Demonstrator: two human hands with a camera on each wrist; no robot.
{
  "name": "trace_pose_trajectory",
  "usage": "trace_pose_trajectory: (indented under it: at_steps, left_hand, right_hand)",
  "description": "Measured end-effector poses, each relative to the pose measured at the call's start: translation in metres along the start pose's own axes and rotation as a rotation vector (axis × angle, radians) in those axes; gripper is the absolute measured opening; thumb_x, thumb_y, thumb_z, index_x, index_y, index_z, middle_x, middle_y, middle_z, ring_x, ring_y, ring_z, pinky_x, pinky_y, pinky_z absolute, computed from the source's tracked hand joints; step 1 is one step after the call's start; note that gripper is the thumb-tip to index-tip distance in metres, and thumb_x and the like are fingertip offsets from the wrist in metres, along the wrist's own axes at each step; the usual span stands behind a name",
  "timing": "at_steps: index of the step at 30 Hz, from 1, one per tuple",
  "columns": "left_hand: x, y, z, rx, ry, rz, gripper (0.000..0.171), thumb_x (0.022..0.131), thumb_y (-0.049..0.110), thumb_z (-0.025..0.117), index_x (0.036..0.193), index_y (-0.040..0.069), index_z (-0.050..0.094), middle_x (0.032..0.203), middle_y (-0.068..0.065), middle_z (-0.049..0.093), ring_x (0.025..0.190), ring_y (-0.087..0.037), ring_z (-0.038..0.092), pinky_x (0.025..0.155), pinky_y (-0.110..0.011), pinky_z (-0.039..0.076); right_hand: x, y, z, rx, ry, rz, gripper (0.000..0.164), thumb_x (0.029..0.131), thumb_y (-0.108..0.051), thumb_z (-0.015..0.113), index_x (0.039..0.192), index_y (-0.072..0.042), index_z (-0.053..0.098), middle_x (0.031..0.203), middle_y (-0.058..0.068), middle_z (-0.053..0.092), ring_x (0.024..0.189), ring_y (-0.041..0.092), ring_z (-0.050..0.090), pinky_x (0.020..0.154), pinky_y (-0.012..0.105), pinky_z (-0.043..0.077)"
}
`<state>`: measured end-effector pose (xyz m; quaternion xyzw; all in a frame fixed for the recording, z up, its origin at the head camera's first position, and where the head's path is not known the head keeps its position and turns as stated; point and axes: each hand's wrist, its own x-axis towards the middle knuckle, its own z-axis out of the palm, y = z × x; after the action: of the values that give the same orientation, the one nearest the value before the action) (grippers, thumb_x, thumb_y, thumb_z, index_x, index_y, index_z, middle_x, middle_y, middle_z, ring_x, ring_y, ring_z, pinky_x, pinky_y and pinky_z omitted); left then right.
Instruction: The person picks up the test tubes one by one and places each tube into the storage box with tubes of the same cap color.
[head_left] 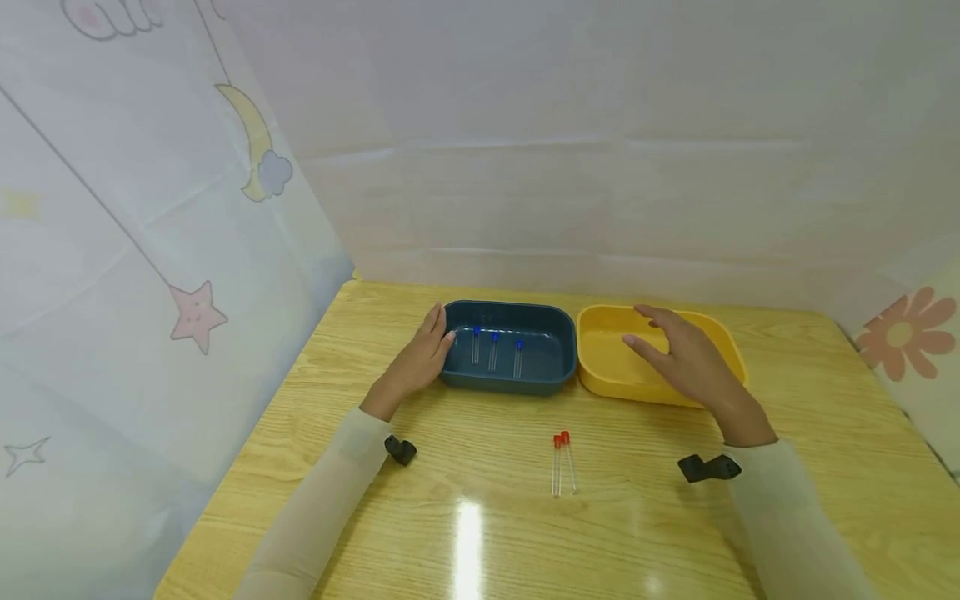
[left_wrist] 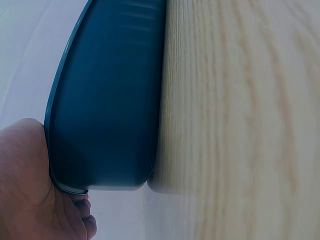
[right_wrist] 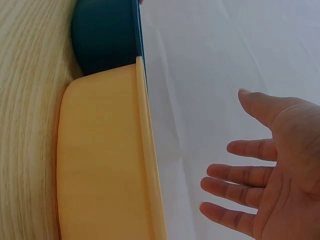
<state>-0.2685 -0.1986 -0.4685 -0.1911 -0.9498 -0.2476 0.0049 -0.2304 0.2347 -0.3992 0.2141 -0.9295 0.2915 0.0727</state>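
My left hand (head_left: 422, 354) holds the left end of a dark blue tray (head_left: 510, 387), its thumb over the rim and its fingers along the outside; the left wrist view shows the same hand (left_wrist: 30, 185) at the tray's corner. Three clear tubes with blue caps (head_left: 494, 337) lie inside that tray. Above a yellow tray (head_left: 611, 385) hovers my right hand (head_left: 693, 362), fingers spread and holding nothing. In the right wrist view this hand (right_wrist: 280, 170) is apart from the yellow tray's rim. Two clear tubes with red caps (head_left: 566, 437) lie on the table, their caps close together.
Both trays stand side by side, touching, near the back of the wooden table (head_left: 435, 500). A pale patterned cloth (head_left: 525, 167) hangs behind the table and along its left side. Each wrist carries a small black camera mount (head_left: 708, 468).
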Motion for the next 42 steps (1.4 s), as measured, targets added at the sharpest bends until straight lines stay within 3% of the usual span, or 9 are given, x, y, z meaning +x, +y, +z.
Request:
trace_pose_trajectory:
  at_steps: [7,24,34,42]
  left_hand:
    - [-0.001,0.002,-0.001,-0.004,0.000,-0.008,0.066,0.113,0.039,0.020,0.160,-0.004,0.003,0.169,-0.014,-0.010,0.156,-0.032,0.001,0.124,-0.046,0.012]
    - [-0.001,0.002,-0.003,-0.013,-0.008,-0.003,0.066,0.113,0.039,0.020,0.160,-0.004,0.000,0.169,-0.015,-0.011,0.156,-0.034,0.000,0.124,-0.048,0.011]
    - [-0.001,0.003,-0.002,-0.023,-0.001,-0.009,0.063,0.114,0.032,0.026,0.160,-0.004,0.001,0.169,-0.014,-0.010,0.156,-0.033,0.000,0.124,-0.048,0.011]
    - [0.000,0.002,-0.002,-0.025,-0.004,-0.012,0.066,0.113,0.040,0.020,0.160,-0.003,0.002,0.169,-0.013,-0.010,0.156,-0.031,-0.001,0.124,-0.047,0.012]
  right_hand:
    - [0.000,0.009,-0.002,0.025,-0.008,0.008,0.064,0.105,-0.038,0.057,0.154,-0.002,0.039,0.150,0.027,0.046,0.128,0.048,0.049,0.092,0.066,0.047]
    - [-0.001,0.032,-0.012,0.065,-0.009,0.047,0.067,0.105,-0.040,0.056,0.158,-0.005,0.034,0.157,0.022,0.039,0.135,0.046,0.042,0.102,0.068,0.037]
    - [-0.003,0.049,-0.012,0.044,-0.006,0.033,0.066,0.105,-0.037,0.056,0.158,-0.004,0.033,0.156,0.026,0.039,0.135,0.050,0.040,0.099,0.073,0.036]
    - [-0.004,0.061,-0.018,0.045,0.002,0.074,0.068,0.104,-0.038,0.058,0.158,-0.003,0.033,0.157,0.027,0.035,0.140,0.052,0.034,0.105,0.073,0.030]
